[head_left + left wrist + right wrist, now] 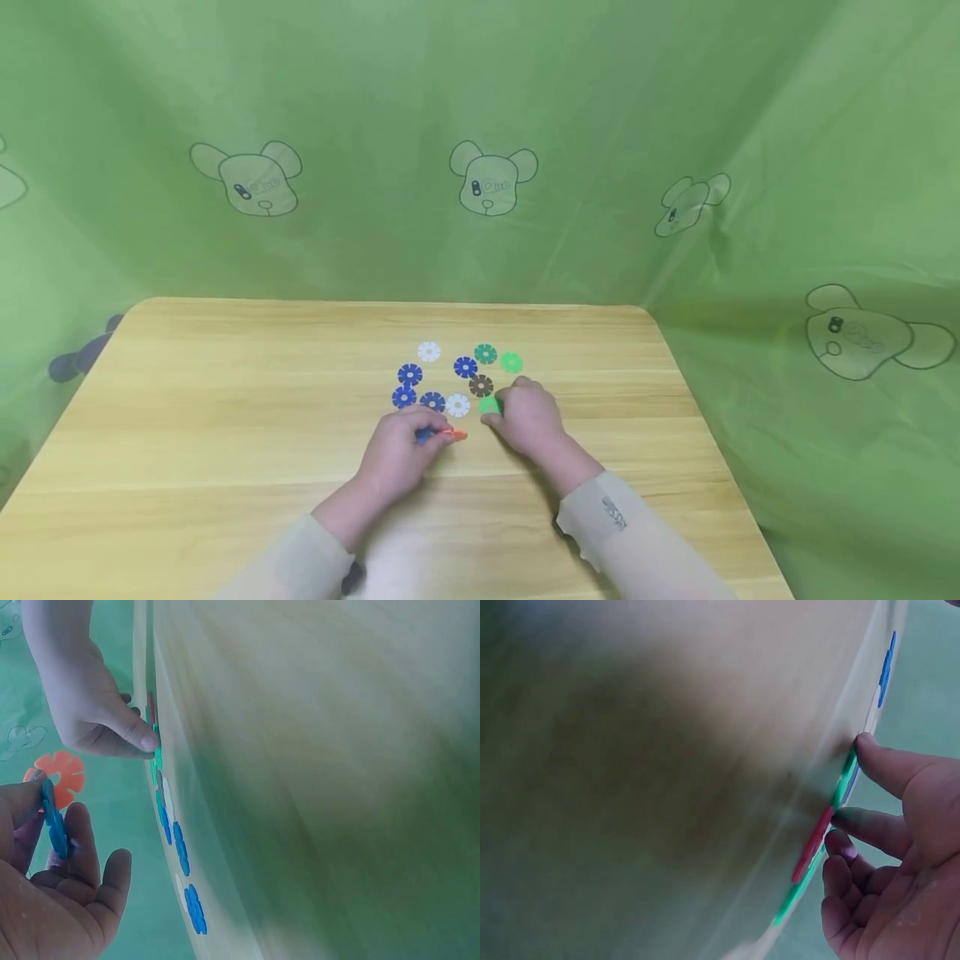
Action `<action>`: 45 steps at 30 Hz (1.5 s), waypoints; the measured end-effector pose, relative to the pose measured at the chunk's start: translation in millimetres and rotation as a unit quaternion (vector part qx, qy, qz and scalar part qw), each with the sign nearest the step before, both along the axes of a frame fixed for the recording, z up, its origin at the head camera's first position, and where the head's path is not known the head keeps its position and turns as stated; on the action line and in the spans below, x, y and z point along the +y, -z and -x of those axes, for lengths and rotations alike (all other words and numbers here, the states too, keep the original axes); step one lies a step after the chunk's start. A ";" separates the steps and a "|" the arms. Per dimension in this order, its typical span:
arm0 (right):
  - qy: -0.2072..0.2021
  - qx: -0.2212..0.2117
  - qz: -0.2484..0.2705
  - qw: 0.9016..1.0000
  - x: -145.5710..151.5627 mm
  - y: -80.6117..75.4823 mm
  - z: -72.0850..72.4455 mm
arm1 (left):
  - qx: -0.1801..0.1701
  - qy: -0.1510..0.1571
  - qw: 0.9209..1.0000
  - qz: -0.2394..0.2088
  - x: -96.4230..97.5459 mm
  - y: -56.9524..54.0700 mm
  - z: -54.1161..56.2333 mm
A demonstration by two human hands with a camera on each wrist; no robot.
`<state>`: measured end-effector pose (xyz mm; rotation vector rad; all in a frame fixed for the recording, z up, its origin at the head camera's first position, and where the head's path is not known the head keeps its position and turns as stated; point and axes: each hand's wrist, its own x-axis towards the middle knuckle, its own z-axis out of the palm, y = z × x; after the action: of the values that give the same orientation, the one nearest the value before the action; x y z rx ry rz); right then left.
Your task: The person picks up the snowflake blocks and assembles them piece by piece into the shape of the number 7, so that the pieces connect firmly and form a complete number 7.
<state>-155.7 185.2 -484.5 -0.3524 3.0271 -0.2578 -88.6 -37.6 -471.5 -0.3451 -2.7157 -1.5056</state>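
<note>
My left hand (393,454) pinches a blue snowflake disc (54,817) between thumb and fingers, just above the table. An orange snowflake disc (71,772) sits crosswise against the blue one, both notched round the rim. To the right, my right hand (531,419) is down at the tabletop, thumb and index finger at opposite edges of a light green snowflake disc (489,406) lying flat. The hand covers part of that disc in the head view. Beside it in the right wrist view lies a red disc (812,847), close to the index fingertip.
Beyond the hands, several flat discs lie loosely grouped: blue ones (409,374), white ones (428,351), a brown one (481,386), a dark green one (485,354) and another light green one (512,362). Green cloth (375,233) with animal-head prints surrounds the wooden table (225,375).
</note>
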 end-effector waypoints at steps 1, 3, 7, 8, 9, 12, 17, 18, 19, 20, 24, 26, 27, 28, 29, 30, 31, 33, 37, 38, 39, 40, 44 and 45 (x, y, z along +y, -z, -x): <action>-0.001 0.000 0.000 1.000 -0.7 -0.4 -0.2 | -0.002 -0.001 1.000 -0.001 -0.2 0.1 0.2; -0.001 0.000 0.002 1.000 -2.2 -1.1 -0.5 | -0.006 -0.002 1.000 -0.002 -0.7 0.5 0.7; 0.007 -0.003 0.012 1.000 -3.2 -0.4 -1.4 | -0.012 -0.005 1.000 -0.002 -2.0 2.3 1.6; 0.010 -0.004 0.016 1.000 -3.0 0.1 -1.6 | -0.012 -0.006 1.000 -0.002 -2.4 3.0 1.7; 0.013 -0.005 0.019 1.000 -2.8 0.5 -1.9 | -0.012 -0.007 1.000 0.000 -2.7 3.6 1.8; 0.019 -0.008 0.028 0.999 -1.8 2.1 -2.9 | -0.012 -0.010 1.000 -0.001 -3.3 4.8 1.9; 0.021 -0.011 0.031 0.999 -0.9 4.2 -5.6 | -0.016 -0.012 1.000 -0.005 -3.9 4.6 1.7; 0.021 -0.012 0.032 0.999 -1.0 4.1 -6.3 | -0.019 -0.012 1.000 -0.007 -4.0 4.4 1.7; 0.020 -0.012 0.034 0.999 -1.1 4.1 -7.1 | -0.021 -0.013 1.000 -0.008 -4.1 4.1 1.7; 0.020 -0.013 0.037 0.999 -1.4 3.9 -7.9 | -0.023 -0.015 1.000 -0.010 -4.2 4.0 1.7; 0.021 -0.016 0.051 0.998 -2.2 2.1 -12.2 | -0.032 -0.016 0.999 -0.013 -5.1 4.8 1.3; 0.023 -0.017 0.056 0.998 -2.2 1.3 -14.4 | -0.035 -0.016 0.999 -0.011 -5.6 6.2 1.3; 0.023 -0.017 0.058 0.998 -2.0 0.7 -15.5 | -0.037 -0.016 0.999 -0.011 -5.9 7.0 1.3; 0.023 -0.017 0.060 0.998 -1.9 0.2 -16.5 | -0.039 -0.016 0.999 -0.011 -6.1 7.7 1.3; 0.022 -0.019 0.064 0.998 -1.6 -0.4 -17.4 | -0.040 -0.016 0.999 -0.010 -6.3 8.3 1.2; 0.020 -0.018 0.067 0.997 -1.1 -0.4 -18.2 | -0.042 -0.017 0.999 -0.010 -6.4 8.6 1.4; 0.018 -0.019 0.071 0.997 -0.7 -0.7 -19.2 | -0.044 -0.017 0.999 -0.010 -6.6 9.2 1.6; 0.015 -0.021 0.083 0.996 0.0 -1.8 -21.1 | -0.048 -0.018 0.999 -0.011 -7.0 9.6 1.8; 0.008 -0.024 0.112 0.993 2.1 -0.7 -24.0 | -0.049 -0.018 0.999 -0.013 -7.5 10.4 2.5; 0.008 -0.025 0.118 0.993 2.6 -0.2 -24.7 | -0.049 -0.018 0.999 -0.013 -7.6 10.6 2.8; 0.007 -0.025 0.124 0.992 3.0 0.5 -25.4 | -0.048 -0.018 0.999 -0.013 -7.7 10.8 3.0; 0.006 -0.027 0.131 0.991 3.4 1.0 -26.0 | -0.048 -0.018 0.999 -0.014 -7.7 10.9 3.3; 0.004 -0.049 0.182 0.982 4.3 0.0 -29.1 | -0.048 -0.019 0.999 -0.009 -8.0 11.4 4.4; 0.003 -0.057 0.199 0.978 4.3 -0.7 -29.8 | -0.047 -0.019 0.999 -0.008 -8.0 11.5 4.6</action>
<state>-125.9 189.5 -483.8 -0.3383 2.8478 -0.8586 -93.2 -45.6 -483.0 -0.2255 -2.7619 -1.5709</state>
